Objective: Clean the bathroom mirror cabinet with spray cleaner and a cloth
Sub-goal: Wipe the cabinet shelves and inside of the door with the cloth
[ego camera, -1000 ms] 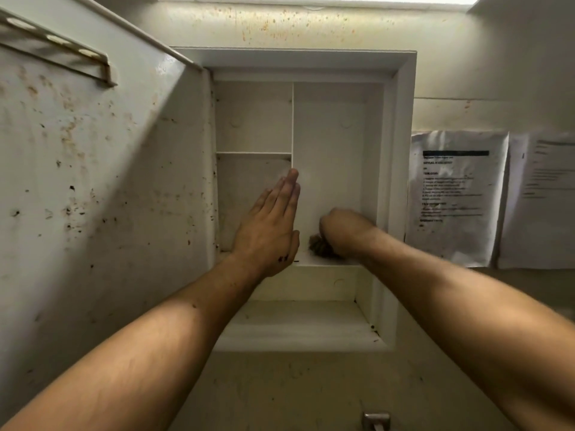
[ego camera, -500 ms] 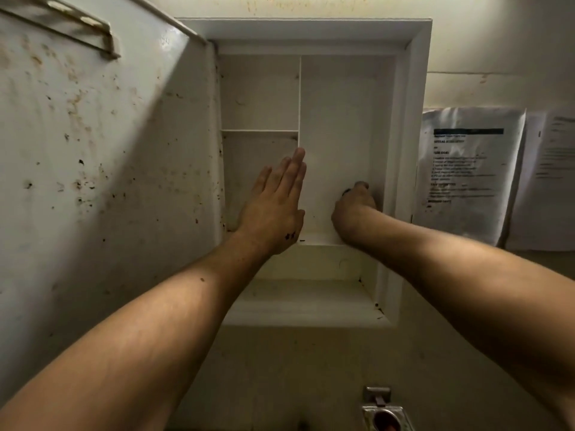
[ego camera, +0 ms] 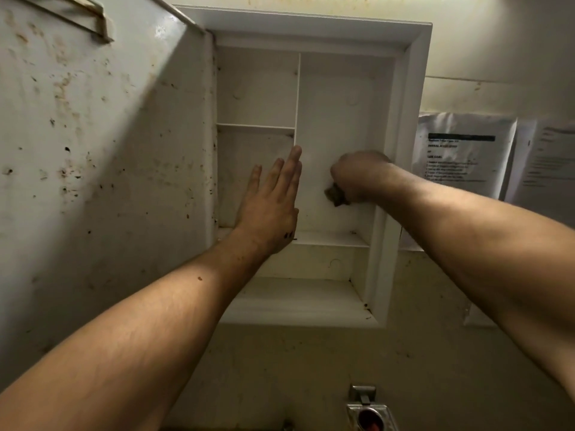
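Observation:
The white recessed mirror cabinet (ego camera: 413, 88) stands open, its shelves bare. Its stained door (ego camera: 102, 169) is swung out to the left. My left hand (ego camera: 270, 202) lies flat with straight fingers along the vertical divider (ego camera: 297, 98), at the lower left compartment. My right hand (ego camera: 357, 177) is inside the tall right compartment, curled round a small dark brown cloth (ego camera: 335, 195) that it presses against the back wall. Only a corner of the cloth shows below my fist. No spray bottle is in view.
Two printed sheets (ego camera: 460, 157) hang on the wall right of the cabinet. A metal fitting with a red centre (ego camera: 368, 415) sits below on the stained wall. A metal rail (ego camera: 90, 18) is fixed near the top of the door.
My right hand has moved away from the right side wall toward the middle of the compartment, and the cloth shows again under it. My left hand stays flat on the divider.

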